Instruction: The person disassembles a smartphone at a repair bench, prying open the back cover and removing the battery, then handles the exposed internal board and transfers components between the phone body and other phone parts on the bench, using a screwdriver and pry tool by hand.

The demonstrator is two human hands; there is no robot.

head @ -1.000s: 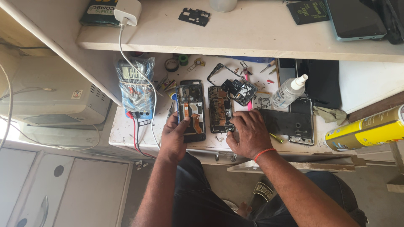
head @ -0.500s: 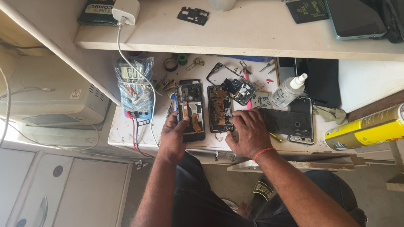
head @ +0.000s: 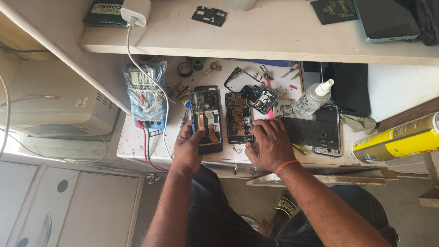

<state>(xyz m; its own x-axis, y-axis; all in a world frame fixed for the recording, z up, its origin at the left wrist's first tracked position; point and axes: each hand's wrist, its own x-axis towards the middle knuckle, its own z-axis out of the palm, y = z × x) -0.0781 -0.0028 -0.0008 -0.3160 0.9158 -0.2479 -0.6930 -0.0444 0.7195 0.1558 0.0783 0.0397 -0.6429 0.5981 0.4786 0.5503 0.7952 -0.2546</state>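
Head view shows us well into a teardown: our left hand [head: 187, 148] grips the near left edge of an opened phone [head: 206, 119] lying on the bench [head: 137, 146], its insides bare. Our right hand [head: 270, 144] pinches the near right corner of the stripped board frame [head: 238, 117] just beside it. Loose screws [head: 290, 87], a bare frame [head: 242, 75] and a spray bottle [head: 313, 98] lie farther off; nothing looks reassembled yet.

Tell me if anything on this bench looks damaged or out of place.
Two phones lie open with their backs off, insides bare; the left hand holds one, the right hand touches the other. A loose frame and small screwdrivers lie scattered behind. The spray can lies on its side. Nothing looks spilled.
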